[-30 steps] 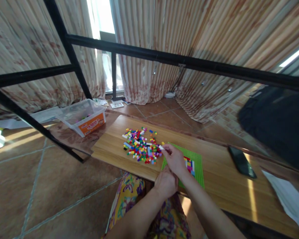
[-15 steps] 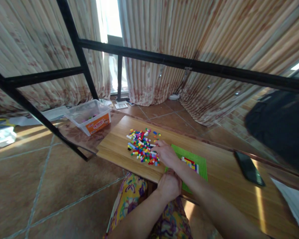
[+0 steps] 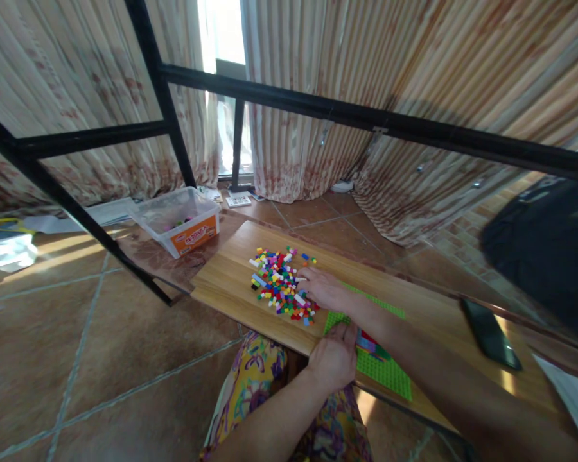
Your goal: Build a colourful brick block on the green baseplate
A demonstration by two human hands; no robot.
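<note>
A heap of small coloured bricks (image 3: 280,282) lies on a wooden table (image 3: 231,276). My right hand (image 3: 324,289) rests at the heap's right edge, fingers spread among the bricks. A green baseplate (image 3: 385,372) lies at the table's near edge, with a short row of coloured bricks (image 3: 372,346) pressed on it. My left hand (image 3: 334,360) sits on the baseplate's near left corner, fingers curled over it. Whether the right hand has a brick in its fingers cannot be made out.
A clear plastic bin (image 3: 179,221) with an orange label stands on the floor beyond the table's left end. A black phone (image 3: 490,333) lies at the table's right. Black metal bars (image 3: 318,109) cross overhead. A dark bag (image 3: 549,250) sits far right.
My right hand moved left from the baseplate into the brick heap. My left hand shifted onto the baseplate's corner. The view drifted slightly.
</note>
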